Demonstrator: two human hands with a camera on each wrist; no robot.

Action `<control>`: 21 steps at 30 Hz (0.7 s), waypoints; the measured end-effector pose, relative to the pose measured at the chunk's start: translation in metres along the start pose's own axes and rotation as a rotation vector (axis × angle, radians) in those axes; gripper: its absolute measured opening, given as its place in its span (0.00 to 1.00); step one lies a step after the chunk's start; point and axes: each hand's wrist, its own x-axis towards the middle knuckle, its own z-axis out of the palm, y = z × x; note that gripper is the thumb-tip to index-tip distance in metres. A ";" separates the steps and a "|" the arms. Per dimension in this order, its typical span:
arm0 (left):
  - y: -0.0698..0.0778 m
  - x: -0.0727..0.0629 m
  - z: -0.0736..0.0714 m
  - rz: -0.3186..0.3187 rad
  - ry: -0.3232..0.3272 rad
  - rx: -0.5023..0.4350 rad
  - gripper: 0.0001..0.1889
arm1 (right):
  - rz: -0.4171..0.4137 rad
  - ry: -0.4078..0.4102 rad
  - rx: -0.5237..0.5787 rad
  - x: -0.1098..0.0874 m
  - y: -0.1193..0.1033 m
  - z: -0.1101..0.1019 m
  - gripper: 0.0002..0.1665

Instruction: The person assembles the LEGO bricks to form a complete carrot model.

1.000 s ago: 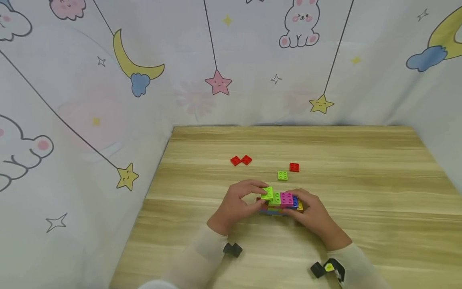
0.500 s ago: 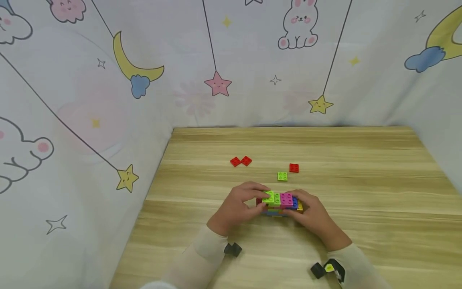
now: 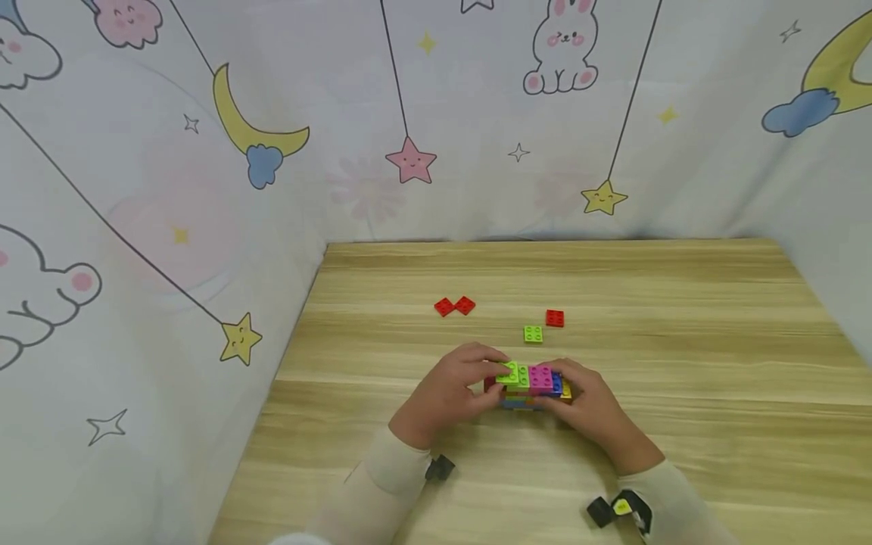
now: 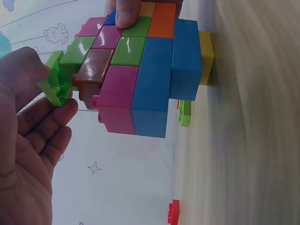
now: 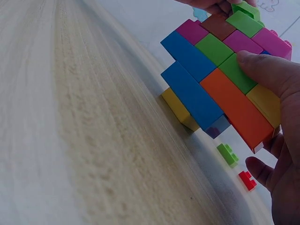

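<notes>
A stack of toy building bricks [image 5: 213, 70] in blue, green, pink, orange, brown and yellow stands on the table. My right hand [image 3: 589, 400] grips its right end, with the thumb [image 5: 262, 68] across the near face. My left hand [image 3: 446, 387] pinches a thin lime-green brick [image 4: 56, 78] between thumb and fingers at the upper left of the stack. In the left wrist view that brick is tilted, hollow underside showing, beside a green brick [image 4: 76, 55] of the top row. Whether its studs engage cannot be made out.
Behind the stack lies a loose lime-green brick [image 3: 533, 334], with a red brick [image 3: 555, 318] just beyond. Farther left, two red bricks [image 3: 444, 306] lie corner to corner. A printed cloth [image 3: 477, 197] hangs behind the wooden table [image 3: 681, 318].
The lime-green brick in my left hand has come down and slightly right onto the top left of the stack. My right hand keeps its hold; the loose bricks stay put.
</notes>
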 end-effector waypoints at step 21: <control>0.001 -0.002 0.012 -0.117 -0.028 -0.084 0.18 | -0.003 0.000 0.021 -0.001 0.003 0.000 0.28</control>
